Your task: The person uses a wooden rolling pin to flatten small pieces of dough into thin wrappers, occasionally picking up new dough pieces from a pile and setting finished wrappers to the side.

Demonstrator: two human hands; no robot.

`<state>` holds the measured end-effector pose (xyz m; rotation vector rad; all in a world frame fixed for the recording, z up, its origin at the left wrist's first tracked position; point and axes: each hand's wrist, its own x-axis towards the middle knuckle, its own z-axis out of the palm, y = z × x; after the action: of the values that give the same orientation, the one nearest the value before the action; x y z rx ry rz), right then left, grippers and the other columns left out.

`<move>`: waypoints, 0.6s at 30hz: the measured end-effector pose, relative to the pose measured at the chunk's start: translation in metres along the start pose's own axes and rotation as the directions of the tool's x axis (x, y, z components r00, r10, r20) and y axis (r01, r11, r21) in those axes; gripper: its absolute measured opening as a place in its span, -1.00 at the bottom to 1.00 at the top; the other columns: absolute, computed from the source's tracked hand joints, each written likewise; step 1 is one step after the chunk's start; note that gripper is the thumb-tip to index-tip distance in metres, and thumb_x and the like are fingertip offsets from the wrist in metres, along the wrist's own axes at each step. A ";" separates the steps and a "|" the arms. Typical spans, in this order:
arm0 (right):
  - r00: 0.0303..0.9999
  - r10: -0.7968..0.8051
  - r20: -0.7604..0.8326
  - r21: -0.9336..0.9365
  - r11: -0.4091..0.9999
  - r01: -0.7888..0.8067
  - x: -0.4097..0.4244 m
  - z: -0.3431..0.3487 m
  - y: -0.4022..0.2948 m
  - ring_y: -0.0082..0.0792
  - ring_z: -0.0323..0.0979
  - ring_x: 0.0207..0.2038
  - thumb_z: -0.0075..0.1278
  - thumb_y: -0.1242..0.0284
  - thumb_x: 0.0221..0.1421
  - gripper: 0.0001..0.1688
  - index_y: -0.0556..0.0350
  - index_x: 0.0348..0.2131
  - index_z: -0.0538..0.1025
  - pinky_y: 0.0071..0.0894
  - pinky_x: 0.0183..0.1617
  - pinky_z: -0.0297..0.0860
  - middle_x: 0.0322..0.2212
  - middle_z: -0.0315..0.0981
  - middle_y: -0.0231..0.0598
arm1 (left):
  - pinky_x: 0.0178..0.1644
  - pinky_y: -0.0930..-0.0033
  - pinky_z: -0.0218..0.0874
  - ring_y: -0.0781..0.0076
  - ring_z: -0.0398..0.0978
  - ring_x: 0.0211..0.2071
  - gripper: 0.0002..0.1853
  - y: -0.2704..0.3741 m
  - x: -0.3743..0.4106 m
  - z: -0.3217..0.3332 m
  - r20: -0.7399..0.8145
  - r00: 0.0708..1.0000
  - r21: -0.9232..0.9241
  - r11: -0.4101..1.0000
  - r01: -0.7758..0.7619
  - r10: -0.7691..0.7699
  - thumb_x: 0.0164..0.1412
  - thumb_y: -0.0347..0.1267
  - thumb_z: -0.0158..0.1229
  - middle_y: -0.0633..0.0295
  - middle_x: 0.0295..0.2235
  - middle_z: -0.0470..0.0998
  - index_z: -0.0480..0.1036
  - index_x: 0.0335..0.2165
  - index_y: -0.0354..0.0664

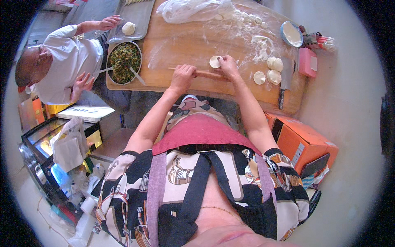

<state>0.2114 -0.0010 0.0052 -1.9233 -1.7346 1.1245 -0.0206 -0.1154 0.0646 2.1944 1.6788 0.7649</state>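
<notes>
My left hand (184, 77) is closed around the left part of a wooden rolling pin (208, 74), which lies across the front of the floured wooden board (172, 46). A small round dough wrapper (214, 62) is pinched at its right edge by my right hand (229, 65), just beyond the pin. The pin's right end passes beneath my right wrist. Nearby on the right sit two stacks of dough wrappers (275, 64) and a single wrapper (259, 77). Several small dough pieces (258, 20) lie at the far side.
A cleaver (286, 77) lies near the board's right edge, by a blue-rimmed bowl of flour (291, 34) and a pink box (307, 62). At left are a bowl of chopped filling (125, 61), a metal tray (140, 21) and a co-worker (71, 58). Plastic sheeting (194, 9) covers the far edge.
</notes>
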 end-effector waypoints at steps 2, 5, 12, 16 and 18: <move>0.999 -0.043 -0.013 -0.306 0.951 0.037 -0.016 -0.009 -0.026 0.06 0.59 -0.21 0.03 0.32 0.28 -0.69 0.25 -0.18 0.52 -0.09 -0.15 0.46 -0.32 0.61 0.09 | -0.13 0.14 0.22 0.17 0.50 -0.23 -0.79 -0.005 -0.027 -0.016 0.004 0.999 0.007 0.999 0.045 -0.045 0.03 -0.42 0.25 0.20 -0.35 0.54 0.42 -0.31 -0.10; 0.857 -0.505 -0.106 -0.162 0.859 0.486 -0.039 -0.033 -0.050 0.14 0.54 -0.11 -0.02 0.36 0.28 -0.68 0.27 -0.12 0.51 -0.03 -0.04 0.44 -0.22 0.57 0.12 | -0.15 0.13 0.22 0.16 0.49 -0.26 -0.79 0.001 -0.048 -0.035 0.049 0.991 -0.019 0.992 0.126 -0.125 0.03 -0.42 0.23 0.21 -0.38 0.52 0.42 -0.31 -0.10; 0.627 -0.519 0.581 -0.419 0.470 0.777 -0.043 -0.026 -0.012 -0.06 -0.41 0.50 -0.03 0.05 0.26 -0.04 0.08 0.41 -0.02 0.08 0.52 -0.36 0.46 -0.28 -0.11 | -0.17 0.12 0.23 0.13 0.50 -0.28 -0.78 -0.004 -0.065 -0.035 0.212 0.977 -0.104 0.995 0.001 0.021 0.03 -0.41 0.25 0.18 -0.37 0.52 0.42 -0.31 -0.12; 0.734 -0.459 0.501 -0.433 0.601 0.672 -0.063 -0.008 -0.015 -0.01 -0.42 0.50 0.00 0.18 0.27 -0.05 0.11 0.42 -0.06 0.09 0.52 -0.36 0.45 -0.32 0.05 | -0.18 0.11 0.24 0.12 0.50 -0.27 -0.76 -0.009 -0.065 -0.044 0.258 0.965 -0.121 0.993 -0.013 0.044 0.02 -0.38 0.28 0.16 -0.37 0.52 0.42 -0.30 -0.13; 0.795 -0.403 0.453 -0.454 0.663 0.595 -0.069 0.001 -0.032 0.04 -0.41 0.49 -0.02 0.20 0.28 -0.07 0.13 0.41 -0.07 0.09 0.52 -0.34 0.44 -0.31 0.11 | -0.19 0.12 0.24 0.12 0.50 -0.27 -0.75 -0.014 -0.060 -0.044 0.243 0.969 -0.134 0.991 -0.017 0.049 0.02 -0.37 0.29 0.15 -0.38 0.52 0.42 -0.30 -0.13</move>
<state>0.1918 -0.0595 0.0504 -1.3637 -2.8377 0.7546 -0.0674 -0.1731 0.0791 2.1320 1.4341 0.5654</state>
